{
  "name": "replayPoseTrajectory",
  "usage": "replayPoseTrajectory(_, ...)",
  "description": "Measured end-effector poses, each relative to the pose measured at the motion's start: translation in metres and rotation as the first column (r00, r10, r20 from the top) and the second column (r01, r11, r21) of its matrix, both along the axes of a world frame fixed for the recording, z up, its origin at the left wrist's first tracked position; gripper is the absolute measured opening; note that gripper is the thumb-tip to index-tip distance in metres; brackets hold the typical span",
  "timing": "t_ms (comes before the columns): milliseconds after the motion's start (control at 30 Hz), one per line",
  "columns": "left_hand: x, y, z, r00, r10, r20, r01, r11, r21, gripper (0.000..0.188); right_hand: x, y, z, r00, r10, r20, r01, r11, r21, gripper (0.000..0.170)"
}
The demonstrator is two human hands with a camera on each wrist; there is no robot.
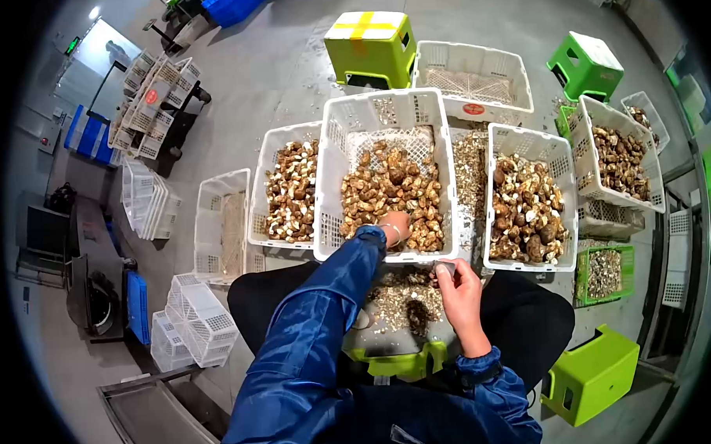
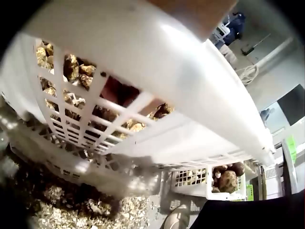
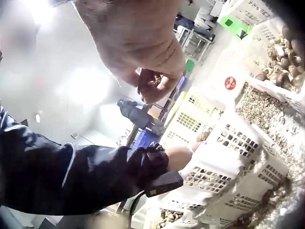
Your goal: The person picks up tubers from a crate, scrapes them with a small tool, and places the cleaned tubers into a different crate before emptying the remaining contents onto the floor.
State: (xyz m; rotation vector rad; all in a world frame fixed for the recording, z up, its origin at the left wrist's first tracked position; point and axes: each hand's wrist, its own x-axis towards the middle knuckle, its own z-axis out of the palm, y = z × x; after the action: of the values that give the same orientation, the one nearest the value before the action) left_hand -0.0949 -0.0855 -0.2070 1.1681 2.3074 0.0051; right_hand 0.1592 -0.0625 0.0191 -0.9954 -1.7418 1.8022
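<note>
In the head view my left hand (image 1: 396, 227) reaches over the near rim of the middle white crate (image 1: 386, 259), down among brown-and-white mushrooms (image 1: 385, 182). Its fingertips are hidden there, and I cannot tell whether they grip one. Part of it shows reddish through the crate's holes in the left wrist view. My right hand (image 1: 461, 296) is just outside that crate's near right corner, thumb upward. Its curled fingers hold a small dark brown mushroom (image 3: 149, 78), partly covered by them in the right wrist view. Below lie pale trimmings (image 1: 397, 303) between the knees.
A left crate (image 1: 255, 218) and a right crate (image 1: 569, 230) also hold mushrooms. Behind them stand another white crate (image 1: 515, 83) and a green stool (image 1: 404, 52). Another green stool (image 1: 604, 378) lies at the right. Stacked crates (image 1: 194, 314) are at the left.
</note>
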Motion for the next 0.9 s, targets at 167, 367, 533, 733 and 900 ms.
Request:
replayPoseTrajectory(167,0.008,0.013,-0.016,0.999,0.016,-0.035,-0.020,0.993,-0.118,0.028,-0.005,0.009,-0.005,1.000,-0.014,-0.007,0.014,0.999,-0.040,0.013)
replayPoseTrajectory(367,0.012,0.015,0.005,0.993,0.114,0.032,-0.109,0.987,-0.114,0.025,-0.007,0.012,-0.003,0.999,-0.002,-0.041,-0.003,0.994,-0.110,0.013)
replayPoseTrajectory(533,0.001,-0.013,0.022,0.896,0.222,0.386,-0.334,0.908,0.254,0.034,-0.001,0.011,0.000,0.999,0.008,-0.038,-0.009,0.999,-0.031,0.015)
replayPoseTrajectory(733,0.041,-0.069,0.162,0.399,0.127,0.908,-0.658,0.730,0.187,0.027,0.003,0.004,0.002,0.999,0.041,-0.016,-0.041,0.999,0.029,0.016)
replayPoseTrajectory(900,0.086,-0.113,0.220,0.199,0.015,0.980,-0.757,0.637,0.144,0.034,-0.001,-0.010,0.003,0.984,0.110,-0.142,-0.106,0.994,0.039,0.016)
